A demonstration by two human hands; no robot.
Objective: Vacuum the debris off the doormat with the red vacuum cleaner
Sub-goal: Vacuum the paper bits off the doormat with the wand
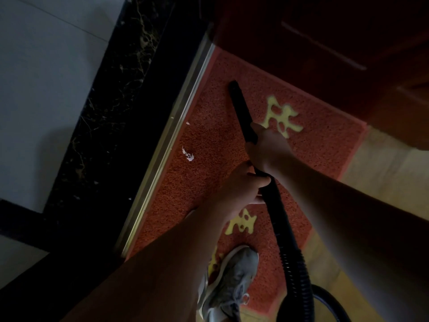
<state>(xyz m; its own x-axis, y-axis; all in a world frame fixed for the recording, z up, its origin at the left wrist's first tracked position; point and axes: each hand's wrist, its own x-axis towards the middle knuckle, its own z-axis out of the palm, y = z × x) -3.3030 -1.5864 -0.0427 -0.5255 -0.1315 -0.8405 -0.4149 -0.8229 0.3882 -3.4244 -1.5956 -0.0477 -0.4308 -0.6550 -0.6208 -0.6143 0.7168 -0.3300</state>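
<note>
Red doormat [320,135], arms extended, right hand [267,148] gripping black nozzle [239,105], left hand [242,185] gripping hose [283,228] behind.

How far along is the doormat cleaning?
Most of the doormat shows no debris. In hand: the right hand grips the black nozzle, the left hand the hose. Left: white scraps beside the metal threshold strip.

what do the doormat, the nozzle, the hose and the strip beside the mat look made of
Doormat: probably looped plastic fibre, matte; its red surface looks coarse and grainy.
Nozzle: likely hard plastic, a smooth, dull black tube.
Hose: flexible plastic, judging by its ribbed rings.
Strip: seemingly metal; its pale silvery face catches the light.
</note>
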